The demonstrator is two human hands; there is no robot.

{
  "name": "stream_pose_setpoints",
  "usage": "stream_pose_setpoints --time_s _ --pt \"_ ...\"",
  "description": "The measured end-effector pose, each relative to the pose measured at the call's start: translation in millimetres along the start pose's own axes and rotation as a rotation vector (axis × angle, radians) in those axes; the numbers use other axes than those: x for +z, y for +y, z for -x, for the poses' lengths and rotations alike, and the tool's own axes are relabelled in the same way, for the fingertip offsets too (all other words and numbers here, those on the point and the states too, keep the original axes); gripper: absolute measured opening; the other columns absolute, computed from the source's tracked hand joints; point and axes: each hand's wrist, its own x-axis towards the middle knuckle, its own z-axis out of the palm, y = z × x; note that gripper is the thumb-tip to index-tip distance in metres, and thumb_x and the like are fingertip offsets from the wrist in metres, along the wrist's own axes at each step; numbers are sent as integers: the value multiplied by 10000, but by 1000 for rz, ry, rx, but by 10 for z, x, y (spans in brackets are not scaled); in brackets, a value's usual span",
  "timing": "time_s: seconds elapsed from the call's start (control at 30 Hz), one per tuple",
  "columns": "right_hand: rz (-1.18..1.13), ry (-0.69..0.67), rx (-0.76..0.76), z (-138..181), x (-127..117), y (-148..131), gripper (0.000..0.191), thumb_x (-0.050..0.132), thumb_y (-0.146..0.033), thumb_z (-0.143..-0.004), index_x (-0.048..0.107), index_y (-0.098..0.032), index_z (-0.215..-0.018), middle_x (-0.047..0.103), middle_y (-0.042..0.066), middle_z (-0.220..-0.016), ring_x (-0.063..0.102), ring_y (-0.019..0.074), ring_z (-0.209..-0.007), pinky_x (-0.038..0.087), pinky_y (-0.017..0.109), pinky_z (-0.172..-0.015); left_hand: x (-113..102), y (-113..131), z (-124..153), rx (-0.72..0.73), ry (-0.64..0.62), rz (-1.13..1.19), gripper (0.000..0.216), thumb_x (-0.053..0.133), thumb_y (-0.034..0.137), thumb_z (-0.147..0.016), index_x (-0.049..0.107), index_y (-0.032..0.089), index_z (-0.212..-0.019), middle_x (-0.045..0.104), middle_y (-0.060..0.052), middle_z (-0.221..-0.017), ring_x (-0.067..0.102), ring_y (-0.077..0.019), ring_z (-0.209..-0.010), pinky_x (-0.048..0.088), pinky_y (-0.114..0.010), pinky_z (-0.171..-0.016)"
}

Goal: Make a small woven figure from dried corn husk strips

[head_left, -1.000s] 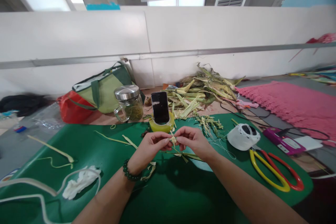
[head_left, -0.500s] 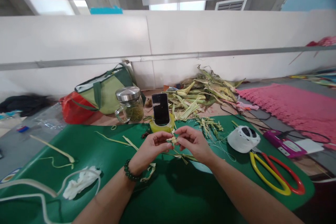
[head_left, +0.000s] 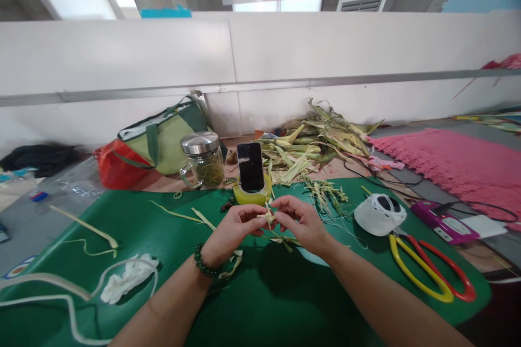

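Both my hands meet over the green mat, pinching a small pale woven leaf piece between them. My left hand, with a dark bead bracelet on the wrist, grips it from the left with closed fingers. From the right, my right hand pinches the same piece. Loose leaf strips trail from the piece down to the mat beneath my hands.
A phone stands in a yellow holder behind my hands, beside a lidded glass jar. A heap of leaves lies at the back. Scissors with yellow and red handles, a white roll, a white tissue and a green bag surround the mat.
My hands stay together on the leaf piece, with only slight finger shifts. The camera has drifted a little.
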Motion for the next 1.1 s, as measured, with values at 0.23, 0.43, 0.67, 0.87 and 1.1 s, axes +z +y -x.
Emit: stream_pose_setpoints --time_s 0.23,0.43,0.67,0.87,1.1 --pt "62 17 -17 3 -8 -5 193 574 -318 -804 570 -177 -936 611 2 -661 578 128 -584 452 247 -527 8 5 4 -12 -13 65 317 758 385 -637 708 138 -829 704 -68 -773 631 -182 -747 478 -260 -655" --pt "102 52 -15 -5 -23 -42 177 579 -319 -786 578 -180 -896 520 -36 -595 467 87 -483 377 220 -462 7 -29 -32 -54 -1 177 358 831 312 -523 686 136 -800 699 -49 -739 658 -185 -710 482 -267 -655" --pt "112 55 30 -23 -20 -7 197 555 -355 -799 578 -175 -875 496 -38 -561 442 91 -454 347 223 -437 13 12 -18 -35 5 100 331 797 376 -570 667 129 -748 565 37 -552 470 -52 -411 373 -190 -438" --pt "91 61 4 -15 -9 -27 232 547 -410 -816 583 -183 -846 513 -29 -569 432 93 -459 357 228 -442 13 28 -4 -14 24 104 298 788 357 -585 665 130 -733 549 35 -572 415 -43 -450 327 -178 -420" --pt "86 79 -71 20 -15 -48 220 613 -379 -781 585 -177 -864 587 17 -713 536 123 -606 449 249 -549 15 15 -14 16 50 187 295 821 280 -526 648 135 -716 614 9 -673 544 -99 -610 444 -215 -590"
